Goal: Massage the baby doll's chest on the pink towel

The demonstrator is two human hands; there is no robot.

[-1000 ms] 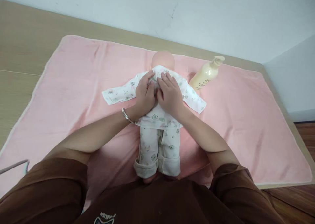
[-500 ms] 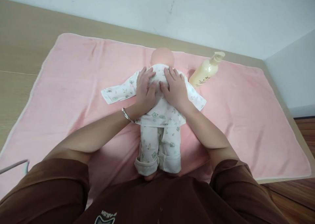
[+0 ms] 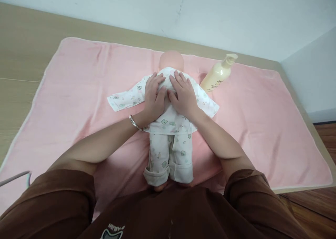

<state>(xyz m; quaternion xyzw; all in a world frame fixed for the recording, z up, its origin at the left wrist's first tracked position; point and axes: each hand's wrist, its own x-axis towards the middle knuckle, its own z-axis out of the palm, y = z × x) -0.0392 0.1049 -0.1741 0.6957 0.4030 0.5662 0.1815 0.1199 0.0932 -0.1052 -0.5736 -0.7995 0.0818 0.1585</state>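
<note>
A baby doll [image 3: 172, 123] lies stretched out in the middle of the head view, its bald head at the far end and its feet towards me. It wears a white printed top and matching trousers with turned-up cuffs. My left hand [image 3: 154, 97] rests flat on the left of its upper torso, fingers spread. On the right side of the torso lies my right hand [image 3: 183, 93], also open, its thumb close to the left thumb. Neither hand grips anything. The doll's face does not show.
A pink blanket [image 3: 262, 127] lies beneath the doll on a wooden table [image 3: 23, 46]. A cream pump bottle [image 3: 217, 74] leans at the doll's right sleeve. Behind the table stands a pale wall [image 3: 223, 18]. A thin dark cable or rod [image 3: 14, 177] enters at lower left.
My right hand has shifted slightly left on the doll's upper torso. My left hand has stayed nearly in place. The camera view has moved very little.
</note>
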